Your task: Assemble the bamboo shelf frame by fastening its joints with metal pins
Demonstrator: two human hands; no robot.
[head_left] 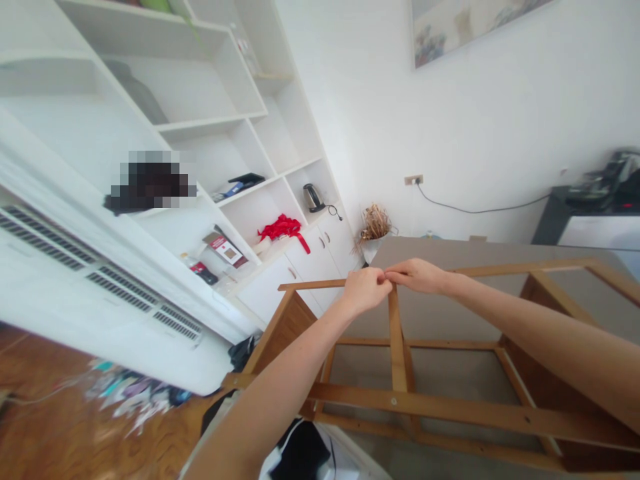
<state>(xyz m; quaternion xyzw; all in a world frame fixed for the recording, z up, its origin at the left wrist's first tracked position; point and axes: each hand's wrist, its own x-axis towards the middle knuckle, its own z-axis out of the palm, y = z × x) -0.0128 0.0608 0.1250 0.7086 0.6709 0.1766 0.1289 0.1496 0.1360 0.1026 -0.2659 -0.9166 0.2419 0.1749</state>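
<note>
An open wooden frame (pixel 400 400) of light brown bars stands in front of me, with a centre bar (pixel 397 347) running from the near rail up to the far top rail. Both my hands meet at the top of that centre bar. My left hand (pixel 365 290) is closed in a pinch on the joint there. My right hand (pixel 420 275) reaches in from the right, its fingers pressed together against the same spot and touching the left hand's fingertips. What the fingertips hold is too small to make out.
A white wall unit (pixel 260 193) with shelves and cupboards stands at left, holding a kettle (pixel 313 197), red cloth (pixel 283 228) and boxes. A white appliance (pixel 115 300) leans across the left. Papers (pixel 130 393) litter the wood floor. A dark cabinet (pixel 585 213) stands at the right.
</note>
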